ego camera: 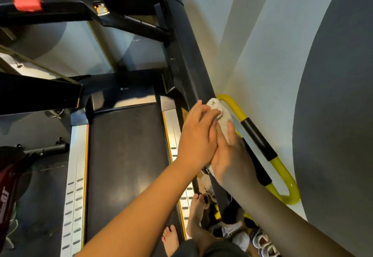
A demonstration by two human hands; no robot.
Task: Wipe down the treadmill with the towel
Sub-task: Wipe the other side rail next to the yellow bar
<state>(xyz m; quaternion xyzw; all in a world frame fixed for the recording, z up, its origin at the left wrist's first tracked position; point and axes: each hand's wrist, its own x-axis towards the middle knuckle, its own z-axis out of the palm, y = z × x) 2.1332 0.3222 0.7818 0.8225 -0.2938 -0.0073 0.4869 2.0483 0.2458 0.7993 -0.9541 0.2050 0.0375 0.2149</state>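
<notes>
The small white terry towel (216, 106) is wrapped on the dark slanted side post (187, 59) of the black treadmill (125, 155), just where the post meets the yellow tubular handrail (282, 173); both hands are on it. The left hand (198, 135) comes from 7 o'clock and lies on top, fingers close together and bent over the cloth, pressing it to the post; the right hand (228, 155) comes from 5 o'clock and grips the lower part of the towel, its thumb laid along the cloth, while its other fingers are hidden behind the left hand and I cannot tell how they lie.

The relation that matters is the long axis of the post: it runs from 11 o'clock, up by the console, down to 5 o'clock, beside the person's legs; the towel sits near the middle of this line, with its free end toward 12 o'clock from the knuckles. A long bare part of the post lies toward 11 o'clock; I judge the wipe should slide along this axis, not across it. The handrail, with its black grip sleeve (256, 135), lies just beside the towel toward 3 o'clock; the right hand is the nearer one to it.
</notes>
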